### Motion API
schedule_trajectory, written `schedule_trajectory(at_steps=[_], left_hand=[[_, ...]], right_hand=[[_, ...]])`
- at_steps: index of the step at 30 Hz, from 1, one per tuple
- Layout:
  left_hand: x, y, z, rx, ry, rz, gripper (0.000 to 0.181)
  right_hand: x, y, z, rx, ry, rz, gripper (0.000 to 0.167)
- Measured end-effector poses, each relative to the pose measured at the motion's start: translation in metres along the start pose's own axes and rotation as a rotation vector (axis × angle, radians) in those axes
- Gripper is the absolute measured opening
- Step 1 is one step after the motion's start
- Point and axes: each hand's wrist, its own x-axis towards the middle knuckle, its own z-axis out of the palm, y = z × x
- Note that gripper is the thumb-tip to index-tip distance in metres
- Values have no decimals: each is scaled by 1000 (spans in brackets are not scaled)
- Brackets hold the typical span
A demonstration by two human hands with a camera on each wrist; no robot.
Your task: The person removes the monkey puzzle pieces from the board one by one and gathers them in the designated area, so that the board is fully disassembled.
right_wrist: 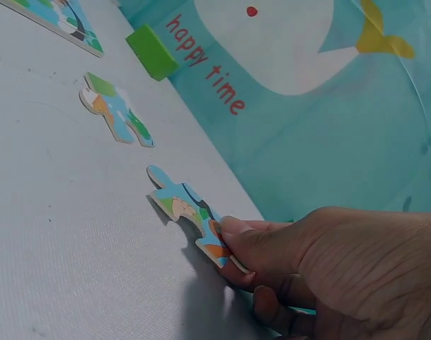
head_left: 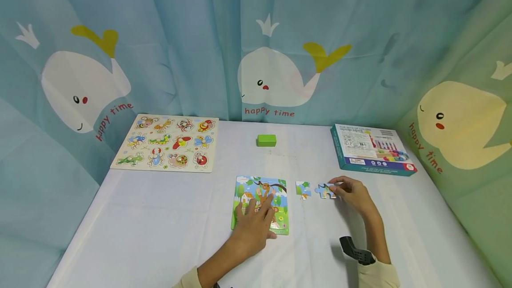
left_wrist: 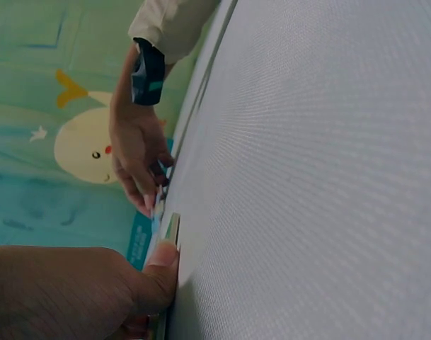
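A jigsaw puzzle board [head_left: 282, 226] with an animal, a house and trees lies on the table in the head view. My left hand [head_left: 253, 230] rests on it with its fingers spread, and the thumb lies along the board's near edge. Off to the right, my right hand [head_left: 354, 194] pinches a puzzle piece [head_left: 326, 190] by its right side; in the right wrist view this piece [right_wrist: 176, 198] is tilted just over the table. Between that piece and the board lies another puzzle piece [head_left: 302, 188], flat and apart from both.
A wooden insect puzzle board [head_left: 168, 149] lies at the back left. Behind the jigsaw board is a green block [head_left: 266, 140]. A flat teal box [head_left: 374, 150] sits at the back right. Blue whale-print curtains [head_left: 192, 48] stand around the white table [head_left: 160, 217].
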Motion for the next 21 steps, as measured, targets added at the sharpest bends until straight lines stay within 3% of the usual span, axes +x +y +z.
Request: schedule_trajectory(at_steps=[9,21], left_hand=[[0,0,0,-10,-1,7,43],[0,0,-1,-25,19,-1,43]], right_hand=[[-1,-1,4,3,32,21,25],[1,0,5,-12,81,-23,19]])
